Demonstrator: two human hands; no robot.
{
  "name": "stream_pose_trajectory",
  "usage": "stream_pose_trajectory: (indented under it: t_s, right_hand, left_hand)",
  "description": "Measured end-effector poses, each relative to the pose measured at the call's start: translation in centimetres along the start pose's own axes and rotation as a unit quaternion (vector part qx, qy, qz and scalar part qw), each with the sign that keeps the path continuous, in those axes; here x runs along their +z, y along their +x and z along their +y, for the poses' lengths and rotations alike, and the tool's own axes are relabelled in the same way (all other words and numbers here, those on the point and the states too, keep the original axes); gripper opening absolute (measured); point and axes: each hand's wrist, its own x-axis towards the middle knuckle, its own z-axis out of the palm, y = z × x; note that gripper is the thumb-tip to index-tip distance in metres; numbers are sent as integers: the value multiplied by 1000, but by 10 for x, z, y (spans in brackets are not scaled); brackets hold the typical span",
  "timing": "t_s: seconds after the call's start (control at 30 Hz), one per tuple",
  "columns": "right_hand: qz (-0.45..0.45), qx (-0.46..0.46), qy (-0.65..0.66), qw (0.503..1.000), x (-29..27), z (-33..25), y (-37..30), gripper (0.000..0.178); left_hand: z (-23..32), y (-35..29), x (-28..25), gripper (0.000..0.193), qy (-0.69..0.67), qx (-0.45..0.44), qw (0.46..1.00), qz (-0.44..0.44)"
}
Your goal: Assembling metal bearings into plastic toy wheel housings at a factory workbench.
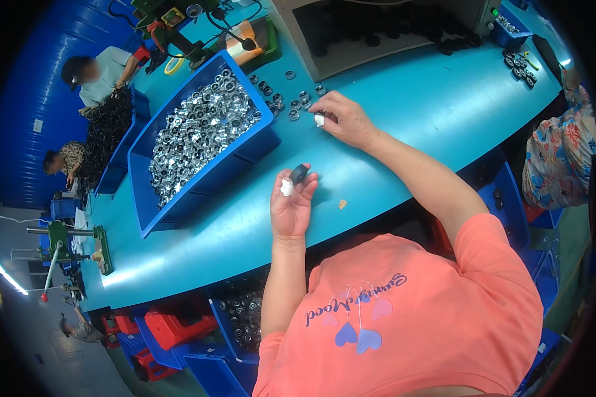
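My left hand (290,210) is palm up above the table's near part, its fingers closed round a small black wheel (299,174). White wrapping covers that hand's thumb tip. Farther out and to the right, my right hand (351,122) reaches over the table with bent fingers and thumb drawn together. What lies between those fingertips is too small to make out. White wrapping shows on its thumb as well. Just left of its fingertips are several loose clear-and-black wheels (294,114). A blue bin (212,188) heaped with shiny clear-and-black wheels (202,126) stands left of both hands.
The teal table (404,86) carries a grey open-fronted box (351,66) with black parts at the back. A green press (179,33) stands beyond the bin. Black wheels (520,68) lie far right. Co-workers sit at left and right. Red stools (179,324) stand below.
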Motion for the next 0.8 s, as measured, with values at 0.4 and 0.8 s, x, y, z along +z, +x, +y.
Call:
stream_pose_trajectory:
  t_s: [0.4,0.8]
  right_hand:
    - [-26,55,85,994,1,-2,1,31]
    - [-193,196,358,892,-5,-33,3,29]
  left_hand:
    - [1,1,-10,33,-66,-24,997,31]
    - [4,1,-1,36,-48,-22,998,43]
